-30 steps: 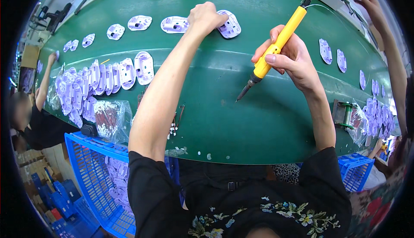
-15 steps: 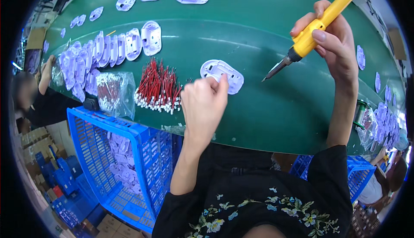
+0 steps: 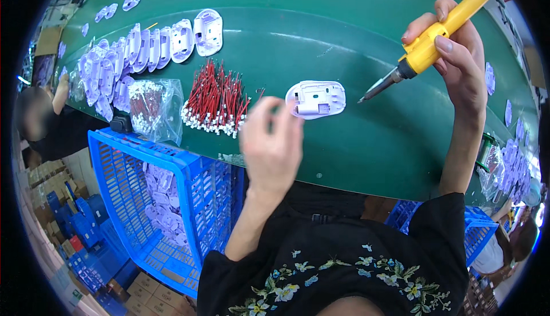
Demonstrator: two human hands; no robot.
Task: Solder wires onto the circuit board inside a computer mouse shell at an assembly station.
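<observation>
My right hand (image 3: 458, 58) is wrapped round a yellow soldering iron (image 3: 427, 46), raised over the bench, its metal tip pointing down and left. A pale lilac oval plastic shell (image 3: 317, 99) lies below and left of the tip, apart from it, its moulded inner side up. Just left of the shell is my left hand (image 3: 271, 150), slightly blurred, with thumb and forefinger apart and nothing visible between them. Whether it touches the shell's left edge, I cannot tell. Beyond that hand lies a pile of red and black wires with white connectors (image 3: 215, 98).
Left of the wires are a clear bag of more wires (image 3: 153, 110) and many lilac shells (image 3: 106, 81). A blue crate (image 3: 192, 201) holding shells stands below the bench edge. A green solder spool (image 3: 486, 151) sits at the right. Another person (image 3: 43, 121) is at far left.
The shell now lies more level and further right in view. My left hand has come off it, down and left, its fingers parting. The soldering iron appears slightly further right.
</observation>
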